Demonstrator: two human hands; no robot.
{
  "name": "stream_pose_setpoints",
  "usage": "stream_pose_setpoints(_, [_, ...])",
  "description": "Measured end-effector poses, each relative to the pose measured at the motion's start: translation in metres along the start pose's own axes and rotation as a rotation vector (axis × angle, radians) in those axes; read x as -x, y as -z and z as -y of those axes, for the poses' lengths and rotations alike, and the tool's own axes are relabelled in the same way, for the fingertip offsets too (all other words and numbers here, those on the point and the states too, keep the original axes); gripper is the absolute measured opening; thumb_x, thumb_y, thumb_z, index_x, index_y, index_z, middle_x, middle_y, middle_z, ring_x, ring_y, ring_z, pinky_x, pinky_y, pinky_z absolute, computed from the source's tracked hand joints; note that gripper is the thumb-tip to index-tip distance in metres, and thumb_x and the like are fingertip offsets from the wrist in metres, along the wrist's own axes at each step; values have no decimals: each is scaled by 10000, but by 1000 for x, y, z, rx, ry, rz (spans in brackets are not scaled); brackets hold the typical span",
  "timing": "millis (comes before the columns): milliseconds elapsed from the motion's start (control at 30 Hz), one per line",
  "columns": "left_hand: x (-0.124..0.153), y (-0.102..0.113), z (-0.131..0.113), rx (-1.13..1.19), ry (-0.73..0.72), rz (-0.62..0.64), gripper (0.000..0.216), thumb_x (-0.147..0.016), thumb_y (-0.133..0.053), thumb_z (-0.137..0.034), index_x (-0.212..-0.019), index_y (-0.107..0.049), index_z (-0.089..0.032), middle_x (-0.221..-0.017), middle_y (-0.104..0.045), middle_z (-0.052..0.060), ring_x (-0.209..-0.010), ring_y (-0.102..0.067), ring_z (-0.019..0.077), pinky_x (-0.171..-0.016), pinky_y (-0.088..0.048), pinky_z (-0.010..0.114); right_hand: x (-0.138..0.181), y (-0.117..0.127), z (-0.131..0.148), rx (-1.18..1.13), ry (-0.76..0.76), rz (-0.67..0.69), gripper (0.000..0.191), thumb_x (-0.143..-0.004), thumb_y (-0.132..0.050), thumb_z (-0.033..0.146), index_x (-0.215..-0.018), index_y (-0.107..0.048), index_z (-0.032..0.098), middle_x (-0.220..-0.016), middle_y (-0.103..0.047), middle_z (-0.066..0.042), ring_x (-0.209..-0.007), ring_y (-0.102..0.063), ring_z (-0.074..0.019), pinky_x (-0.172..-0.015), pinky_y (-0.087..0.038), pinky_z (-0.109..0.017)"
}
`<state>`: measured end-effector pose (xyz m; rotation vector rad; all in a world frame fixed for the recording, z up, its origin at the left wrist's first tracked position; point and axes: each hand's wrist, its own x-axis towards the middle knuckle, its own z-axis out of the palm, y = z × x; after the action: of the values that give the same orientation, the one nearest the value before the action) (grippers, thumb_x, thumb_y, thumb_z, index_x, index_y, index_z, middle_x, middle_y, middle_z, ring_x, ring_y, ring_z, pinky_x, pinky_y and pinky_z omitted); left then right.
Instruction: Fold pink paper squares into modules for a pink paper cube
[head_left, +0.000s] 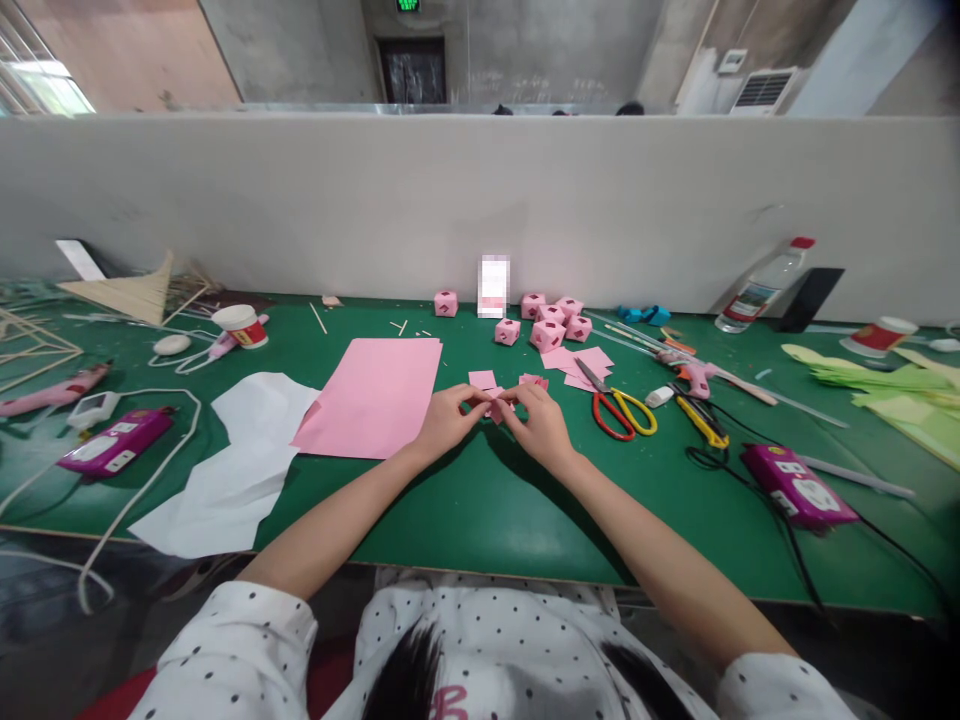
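Note:
Between the fingertips of both hands is a small piece of folded pink paper (496, 406). My left hand (450, 425) pinches it from the left, and my right hand (541, 425) grips its other side. Just beyond the fingers lie a pink paper square (481, 379) and a few more folded pink pieces (534, 381). A large pink sheet (375, 400) rests to the left of my left hand. Scissors (616, 405) with red and yellow handles lie right of my right hand, their blades near loose pink squares (574, 372).
Several folded pink paper shapes (548, 334) stand toward the grey partition (300, 200), near a propped-up phone (493, 285). White paper (247, 460) and a paper cup (241, 326) are on the left. Rightward lie a yellow cutter (703, 422), a glue gun (697, 376), a purple pack (796, 487) and a bottle (761, 288).

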<state>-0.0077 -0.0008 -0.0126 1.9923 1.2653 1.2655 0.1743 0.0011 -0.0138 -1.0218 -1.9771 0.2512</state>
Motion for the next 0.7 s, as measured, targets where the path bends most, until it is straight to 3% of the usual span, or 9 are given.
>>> stream_pose_setpoints(400, [3, -4, -4, -46, -34, 65, 182, -876, -606, -348, -842, -730, -218, -826, -724, 17, -770, -639, 164, -641, -458, 264, 1, -3, -3, 43, -3, 15, 85, -863, -576, 252, -806, -633, 227, -833, -686, -44, -846, -615, -209, -768, -469, -320])
stream_pose_setpoints(700, [2, -5, -4, -97, -14, -24, 180, -865, -618, -334, -775, -712, -209, -800, -722, 19, -754, -645, 161, -656, -469, 271, -8, 0, -5, 153, -29, -42, 94, -820, -581, 234, -728, -573, 220, -763, -658, -41, -816, -596, -215, -788, -448, -335])
